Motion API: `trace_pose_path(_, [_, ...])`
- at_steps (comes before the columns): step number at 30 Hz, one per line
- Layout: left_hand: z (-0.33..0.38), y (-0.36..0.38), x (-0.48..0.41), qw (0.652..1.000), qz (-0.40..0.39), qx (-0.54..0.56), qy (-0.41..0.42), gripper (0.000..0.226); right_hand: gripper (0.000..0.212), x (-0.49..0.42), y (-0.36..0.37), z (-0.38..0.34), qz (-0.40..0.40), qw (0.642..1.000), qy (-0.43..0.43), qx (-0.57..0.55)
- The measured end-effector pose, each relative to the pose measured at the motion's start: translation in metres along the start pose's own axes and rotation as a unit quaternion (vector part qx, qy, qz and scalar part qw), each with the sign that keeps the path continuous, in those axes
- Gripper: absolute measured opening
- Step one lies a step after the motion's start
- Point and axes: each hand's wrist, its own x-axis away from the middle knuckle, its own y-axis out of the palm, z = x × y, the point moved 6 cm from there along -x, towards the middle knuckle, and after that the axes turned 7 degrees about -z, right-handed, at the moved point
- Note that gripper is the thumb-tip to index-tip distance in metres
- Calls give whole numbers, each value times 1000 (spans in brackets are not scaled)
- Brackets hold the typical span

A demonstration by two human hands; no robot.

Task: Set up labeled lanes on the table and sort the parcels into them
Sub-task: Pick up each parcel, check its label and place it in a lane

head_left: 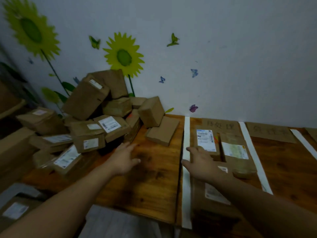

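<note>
A heap of brown cardboard parcels [96, 117] is piled at the table's back left against the wall. White tape strips [186, 162] [253, 155] mark lanes on the wooden table [151, 182]. A cardboard label with handwriting [221, 126] lies at the head of the first lane, and another label [269, 132] heads the lane to its right. Three parcels lie in the first lane: one at the back left [206, 140], one beside it [237, 153] and one in front [212, 194]. My left hand [124, 158] hovers open over bare table near the heap. My right hand [201, 163] is open over the first lane's parcels, holding nothing.
More parcels [56, 157] lie low at the left beside the table. A third tape strip [304, 143] runs at the far right. The wall behind carries sunflower and butterfly stickers. The table's front edge is near my body.
</note>
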Motion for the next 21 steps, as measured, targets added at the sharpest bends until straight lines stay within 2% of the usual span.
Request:
trace_pose_path(4, [-90, -68, -11, 994, 107, -10, -35, 72, 63, -46, 34, -83, -54, 998, -16, -41])
trace_pose_path(6, [-137, -98, -17, 982, 165, 49, -75, 73, 64, -72, 59, -124, -80, 995, -5, -66])
trace_pose_path(8, [-178, -116, -28, 969, 185, 130, -100, 74, 64, -95, 81, -163, -94, 992, 11, -83])
trace_pose_path(13, [-236, -122, -55, 918, 100, 366, -117, 67, 53, -138, 113, -247, -110, 986, 1, -121])
trace_pose_path(16, [-244, -115, -65, 894, 53, 412, -169, 75, 43, -163, 121, -281, -128, 978, -14, -161])
trace_pose_path(21, [-249, -100, -80, 859, 17, 466, -210, 80, 58, -201, 136, -300, -153, 964, 44, -212])
